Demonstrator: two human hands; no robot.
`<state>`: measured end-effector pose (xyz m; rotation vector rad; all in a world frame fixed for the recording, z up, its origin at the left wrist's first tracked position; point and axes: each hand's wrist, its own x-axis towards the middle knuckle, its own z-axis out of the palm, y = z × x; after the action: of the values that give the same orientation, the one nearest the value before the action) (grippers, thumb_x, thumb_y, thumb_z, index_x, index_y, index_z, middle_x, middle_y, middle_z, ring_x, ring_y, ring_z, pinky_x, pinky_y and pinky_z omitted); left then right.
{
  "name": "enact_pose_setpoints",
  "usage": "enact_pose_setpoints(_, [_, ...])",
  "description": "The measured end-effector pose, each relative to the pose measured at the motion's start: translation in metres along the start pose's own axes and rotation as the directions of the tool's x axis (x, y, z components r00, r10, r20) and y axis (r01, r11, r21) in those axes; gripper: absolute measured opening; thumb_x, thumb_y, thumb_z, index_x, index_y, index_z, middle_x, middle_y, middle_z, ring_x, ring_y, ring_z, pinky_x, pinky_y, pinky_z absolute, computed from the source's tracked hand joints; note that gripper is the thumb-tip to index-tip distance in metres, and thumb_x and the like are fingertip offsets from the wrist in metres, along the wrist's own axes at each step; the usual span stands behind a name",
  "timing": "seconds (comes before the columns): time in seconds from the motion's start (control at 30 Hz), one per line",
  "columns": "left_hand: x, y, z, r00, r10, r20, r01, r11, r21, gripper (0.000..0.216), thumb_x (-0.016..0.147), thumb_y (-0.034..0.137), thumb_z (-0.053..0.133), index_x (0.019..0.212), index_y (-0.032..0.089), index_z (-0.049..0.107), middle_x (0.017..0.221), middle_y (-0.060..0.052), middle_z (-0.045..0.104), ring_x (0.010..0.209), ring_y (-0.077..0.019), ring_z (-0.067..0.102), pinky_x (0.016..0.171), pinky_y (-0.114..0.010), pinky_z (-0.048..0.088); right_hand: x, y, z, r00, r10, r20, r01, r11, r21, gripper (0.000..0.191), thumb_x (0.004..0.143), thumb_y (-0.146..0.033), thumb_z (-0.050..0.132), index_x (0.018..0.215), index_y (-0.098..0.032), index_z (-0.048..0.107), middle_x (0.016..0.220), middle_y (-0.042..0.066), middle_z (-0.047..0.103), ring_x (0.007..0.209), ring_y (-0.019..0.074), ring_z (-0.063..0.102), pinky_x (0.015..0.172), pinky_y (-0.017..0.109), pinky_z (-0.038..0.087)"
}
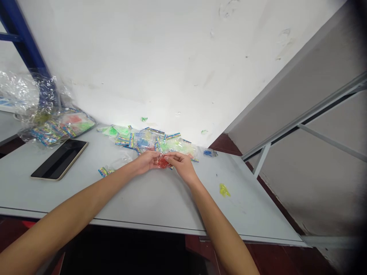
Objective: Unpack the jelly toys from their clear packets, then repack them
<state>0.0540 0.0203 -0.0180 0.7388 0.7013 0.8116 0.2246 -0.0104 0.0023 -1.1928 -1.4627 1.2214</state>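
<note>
Both my hands meet over the middle of the table around a small clear packet with something red (163,161) in it. My left hand (147,161) grips its left side, fingers curled under it. From the right, my right hand (181,164) pinches the packet between thumb and fingers. What the red content is, I cannot make out. Just behind my hands lies a pile of small clear packets (143,140) with colourful printed headers, holding green and blue pieces. A yellow soft-looking piece (224,190) lies loose to the right of my right hand.
A phone or tablet (59,159) lies at the left. Behind it sits a large clear bag (71,120) of more packets. A small blue packet (210,152) rests near the white wall (172,68), which has green bits stuck to it. Metal bars stand at the right.
</note>
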Motion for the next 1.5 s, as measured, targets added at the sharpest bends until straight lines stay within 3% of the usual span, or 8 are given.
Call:
enact_pose_setpoints(0.23, [-0.003, 0.003, 0.004, 1.0, -0.012, -0.003, 0.012, 0.999, -0.031, 0.014, 0.085, 0.015, 0.057, 0.079, 0.01, 0.068, 0.081, -0.013, 0.073, 0.071, -0.0203, 0.07, 0.076, -0.034, 0.057, 0.001, 0.005, -0.001, 0.997, -0.021, -0.073, 0.015, 0.996, -0.087, 0.024, 0.073, -0.042, 0.072, 0.085, -0.021, 0.072, 0.075, 0.002, 0.071, 0.067, 0.0162, 0.061, 0.063, 0.029, 0.047])
enact_pose_setpoints(0.43, [-0.002, 0.002, 0.003, 0.999, -0.032, -0.011, 0.033, 0.999, 0.011, 0.011, 0.083, 0.015, 0.059, 0.081, 0.01, 0.067, 0.084, -0.014, 0.074, 0.076, -0.0225, 0.072, 0.077, -0.037, 0.058, -0.001, 0.004, -0.002, 0.979, -0.135, -0.151, 0.086, 0.951, -0.296, 0.02, 0.077, -0.041, 0.067, 0.086, -0.024, 0.073, 0.086, 0.003, 0.072, 0.071, 0.0178, 0.059, 0.066, 0.031, 0.048])
enact_pose_setpoints(0.6, [-0.005, 0.003, 0.004, 0.999, -0.046, 0.005, 0.045, 0.995, 0.09, 0.012, 0.084, 0.02, 0.059, 0.086, 0.011, 0.068, 0.087, -0.015, 0.075, 0.078, -0.0257, 0.073, 0.075, -0.039, 0.058, 0.001, 0.005, -0.005, 0.965, -0.175, -0.195, 0.095, 0.927, -0.363, 0.019, 0.076, -0.041, 0.068, 0.084, -0.024, 0.073, 0.094, 0.005, 0.071, 0.076, 0.0187, 0.06, 0.072, 0.033, 0.049])
enact_pose_setpoints(0.8, [-0.006, 0.004, 0.003, 0.998, -0.065, 0.015, 0.063, 0.99, 0.126, 0.016, 0.083, 0.023, 0.062, 0.085, 0.009, 0.07, 0.088, -0.016, 0.074, 0.074, -0.0246, 0.072, 0.07, -0.035, 0.057, 0.004, 0.009, -0.008, 0.984, -0.089, -0.156, 0.06, 0.981, -0.183, 0.02, 0.073, -0.04, 0.071, 0.081, -0.021, 0.068, 0.092, 0.004, 0.071, 0.087, 0.0204, 0.065, 0.078, 0.033, 0.05])
enact_pose_setpoints(0.97, [-0.007, 0.002, 0.001, 0.997, -0.01, 0.071, -0.006, 0.975, 0.223, 0.026, 0.073, 0.032, 0.077, 0.084, 0.01, 0.073, 0.092, -0.015, 0.074, 0.081, -0.025, 0.071, 0.074, -0.036, 0.055, 0.004, 0.003, -0.009, 0.994, 0.005, -0.108, -0.007, 1.0, -0.015, 0.026, 0.067, -0.04, 0.077, 0.08, -0.02, 0.066, 0.078, 0.003, 0.071, 0.073, 0.0176, 0.065, 0.072, 0.033, 0.051])
enact_pose_setpoints(1.1, [-0.008, 0.001, -0.002, 0.997, 0.037, 0.074, -0.056, 0.963, 0.264, 0.029, 0.063, 0.031, 0.085, 0.081, 0.012, 0.074, 0.093, -0.013, 0.074, 0.088, -0.0237, 0.068, 0.081, -0.035, 0.052, 0.005, 0.002, -0.011, 0.99, 0.009, -0.138, 0.001, 0.997, 0.077, 0.035, 0.062, -0.038, 0.081, 0.088, -0.021, 0.065, 0.074, 0.0, 0.069, 0.068, 0.0165, 0.064, 0.07, 0.033, 0.052])
enact_pose_setpoints(1.37, [0.0, -0.003, -0.008, 0.988, 0.133, -0.079, -0.122, 0.984, 0.13, 0.029, 0.061, 0.031, 0.087, 0.076, 0.013, 0.07, 0.082, -0.007, 0.07, 0.075, -0.0154, 0.063, 0.07, -0.028, 0.048, 0.005, 0.005, -0.008, 0.982, 0.013, -0.186, 0.01, 0.992, 0.125, 0.044, 0.064, -0.036, 0.081, 0.101, -0.023, 0.061, 0.073, -0.004, 0.064, 0.07, 0.0147, 0.064, 0.072, 0.031, 0.052])
enact_pose_setpoints(1.5, [0.002, -0.001, -0.008, 0.987, 0.11, -0.12, -0.113, 0.993, -0.021, 0.035, 0.068, 0.043, 0.081, 0.082, 0.014, 0.07, 0.086, -0.008, 0.07, 0.074, -0.0159, 0.064, 0.07, -0.029, 0.049, 0.005, 0.007, -0.004, 0.976, -0.012, -0.218, 0.042, 0.99, 0.135, 0.043, 0.065, -0.039, 0.08, 0.1, -0.024, 0.06, 0.078, -0.004, 0.062, 0.071, 0.0157, 0.066, 0.078, 0.035, 0.055])
